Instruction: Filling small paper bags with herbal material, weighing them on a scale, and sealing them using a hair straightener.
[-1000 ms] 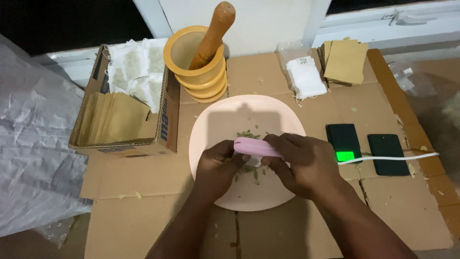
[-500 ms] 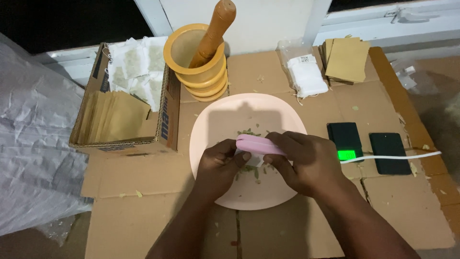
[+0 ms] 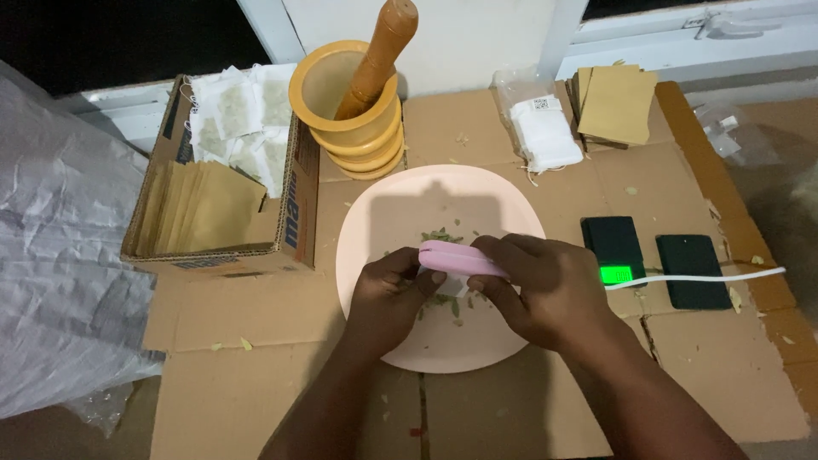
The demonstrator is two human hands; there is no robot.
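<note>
Over a round pink plate (image 3: 388, 221), my right hand (image 3: 545, 290) grips a pink oblong tool (image 3: 456, 258), held level across the plate's middle. My left hand (image 3: 388, 298) pinches something small and pale right under the tool's left end; what it is stays hidden by the fingers. Green dried leaf bits (image 3: 440, 235) lie scattered on the plate around and beneath both hands.
A yellow mortar (image 3: 358, 128) with a wooden pestle (image 3: 375, 55) stands behind the plate. A cardboard box (image 3: 221, 213) with paper sachets sits left. White bags (image 3: 550, 136) and brown envelopes (image 3: 618, 102) lie at the back right. A small scale (image 3: 613, 251), a dark device (image 3: 692, 271) and a white cable (image 3: 707, 277) are right.
Both hands and the pink tool stay over the plate's middle, shifting only slightly; the fingers keep working beneath the tool.
</note>
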